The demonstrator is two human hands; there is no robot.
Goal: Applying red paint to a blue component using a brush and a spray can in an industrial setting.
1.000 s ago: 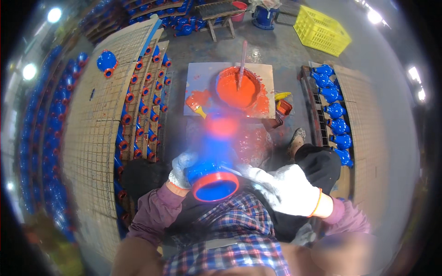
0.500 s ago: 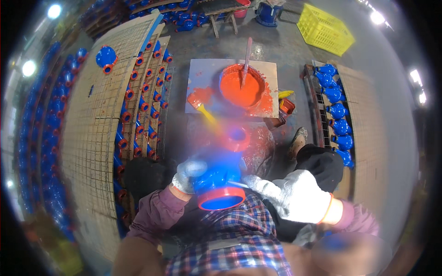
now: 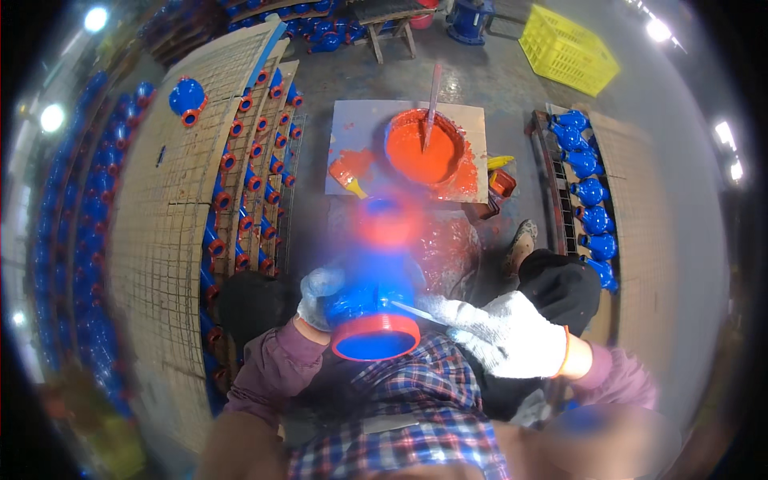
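A blue cast valve body (image 3: 370, 304) with an orange-red painted rim lies in my lap, its open end toward me. My left hand (image 3: 320, 292), in a paint-stained white glove, grips its left side. My right hand (image 3: 500, 332), also in a white glove, holds a thin brush handle (image 3: 416, 312) against the valve's right side. The far end of the valve is blurred and shows orange-red paint.
An orange paint bucket (image 3: 424, 148) with a stir stick stands on a board ahead, a paint-covered brush (image 3: 348, 172) beside it. Blue valve bodies (image 3: 588, 192) line a rack at the right. Wire racks of painted parts (image 3: 240, 192) fill the left. A yellow crate (image 3: 568, 52) sits far right.
The valve has been turned in my lap, and its open rim now sits lower and nearer to me. My right hand stays on its right side.
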